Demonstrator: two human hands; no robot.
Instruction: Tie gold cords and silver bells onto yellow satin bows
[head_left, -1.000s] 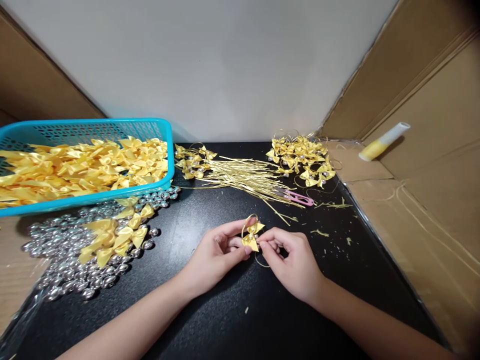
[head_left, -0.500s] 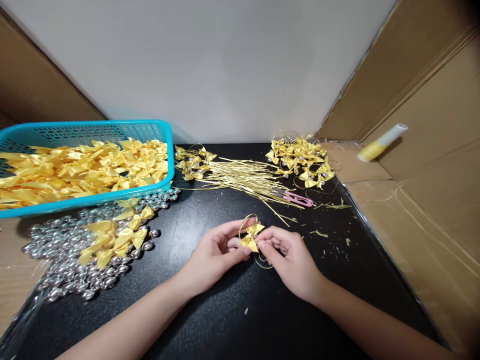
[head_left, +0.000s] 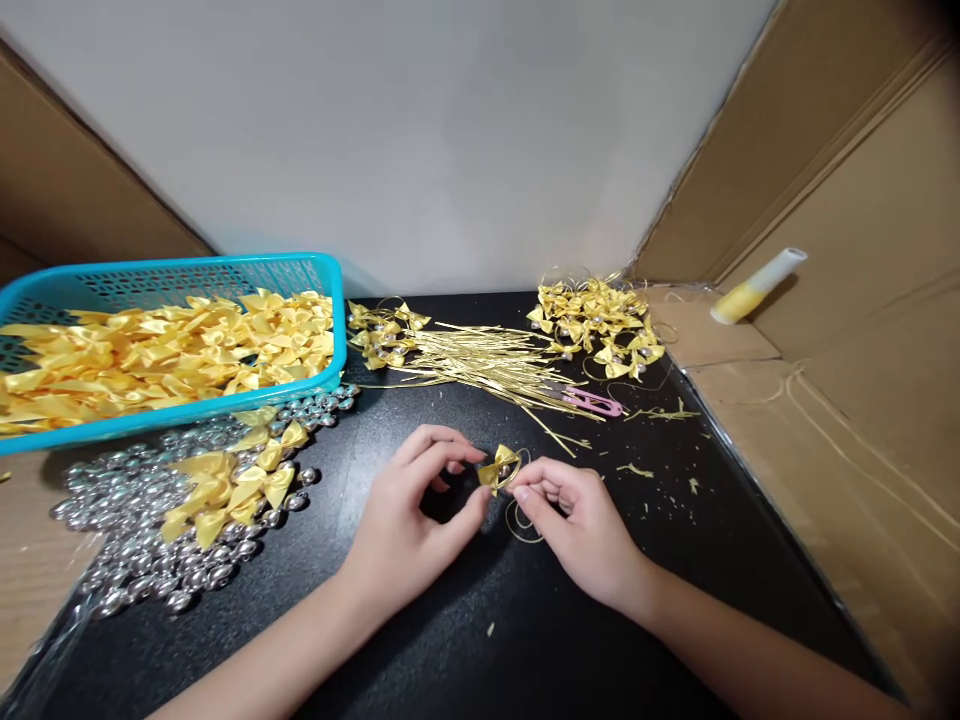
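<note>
My left hand (head_left: 409, 520) and my right hand (head_left: 574, 525) meet above the black table (head_left: 420, 640), both pinching one small yellow ribbon bow (head_left: 497, 467). A thin gold wire (head_left: 517, 520) loops down from the bow beside my right fingers. The left thumb and forefinger curl in a ring around the bow's left wing. The right fingertips press on its right side.
A turquoise basket (head_left: 225, 400) of yellow bows stands at the left, with silver beads (head_left: 127, 510) and loose bows (head_left: 225, 485) before it. Gold wire strips (head_left: 487, 360), pink snips (head_left: 592, 402) and a heap of finished bows (head_left: 596, 325) lie behind. Cardboard walls and a yellow-white tube (head_left: 754, 286) are at the right.
The left fingers have lifted and curled over the bow, and the bow has turned and dropped lower between the hands. The view has tilted slightly.
</note>
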